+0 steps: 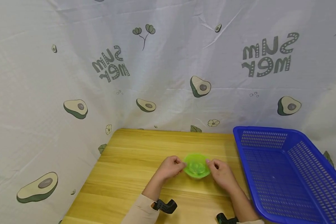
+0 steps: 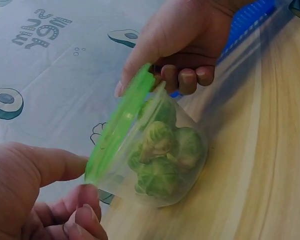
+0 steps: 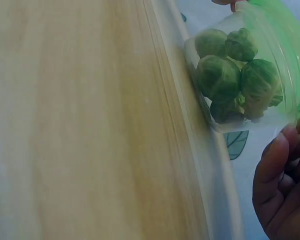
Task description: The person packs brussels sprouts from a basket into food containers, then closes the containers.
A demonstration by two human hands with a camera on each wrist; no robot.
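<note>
A clear round tub [image 2: 190, 175] with several Brussels sprouts [image 2: 160, 177] inside stands on the wooden table. Its green lid [image 1: 196, 165] lies over the mouth; whether it is seated all round I cannot tell. My left hand [image 1: 171, 168] pinches the lid's left edge between thumb and index finger. On the opposite edge, my right hand [image 1: 221, 175] has its thumb on top of the lid and its fingers curled below the rim. In the right wrist view the sprouts show through the tub's wall, and part of the lid [image 3: 285, 45] is cut off by the frame.
A blue plastic basket [image 1: 247, 174] with slotted sides stands at the right of the table [image 1: 123, 174], close beside my right forearm. A pale curtain [image 1: 168, 68] printed with avocados hangs behind the table and along its left side.
</note>
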